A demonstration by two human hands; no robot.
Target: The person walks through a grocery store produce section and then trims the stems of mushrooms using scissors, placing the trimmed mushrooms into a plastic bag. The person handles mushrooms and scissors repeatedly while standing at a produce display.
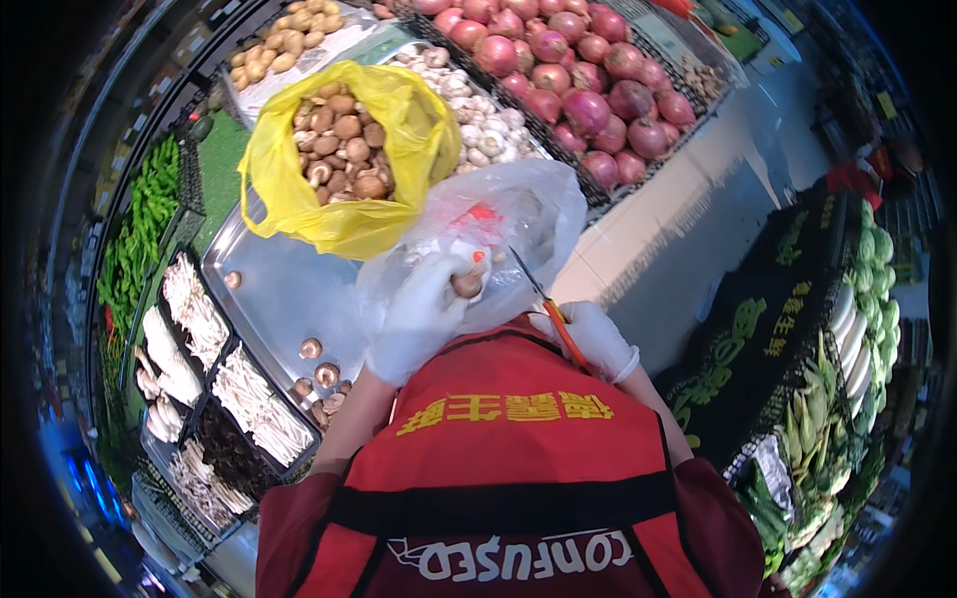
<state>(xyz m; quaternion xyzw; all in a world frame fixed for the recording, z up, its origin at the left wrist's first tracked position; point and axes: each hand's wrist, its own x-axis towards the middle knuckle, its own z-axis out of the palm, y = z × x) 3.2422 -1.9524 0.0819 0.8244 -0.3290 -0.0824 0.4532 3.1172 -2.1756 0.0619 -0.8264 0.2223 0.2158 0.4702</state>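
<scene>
My left hand (422, 310), in a white glove, holds a brown mushroom (467, 285) between thumb and fingers, over a translucent plastic bag (534, 202) with red print. A small bright red-orange spot shows by its fingertips. My right hand (594, 340), also gloved, grips the orange handle of a slim-bladed cutting tool (529, 273); whether scissors or knife is unclear. The blade points up and left, apart from the mushroom. Beyond my left hand stands a yellow plastic bag (258, 179) full of brown mushrooms (348, 127). The clear bag's contents are mostly hidden.
A metal tray (291, 276) bears several loose mushrooms (327, 374). Garlic bulbs (486, 127), red onions (587, 112) and potatoes (288, 41) lie beyond. Enoki mushrooms (258, 407) and green peppers (146, 224) are at left. Another vegetable stand (815, 404) is at right; a person (875, 172) stands farther off.
</scene>
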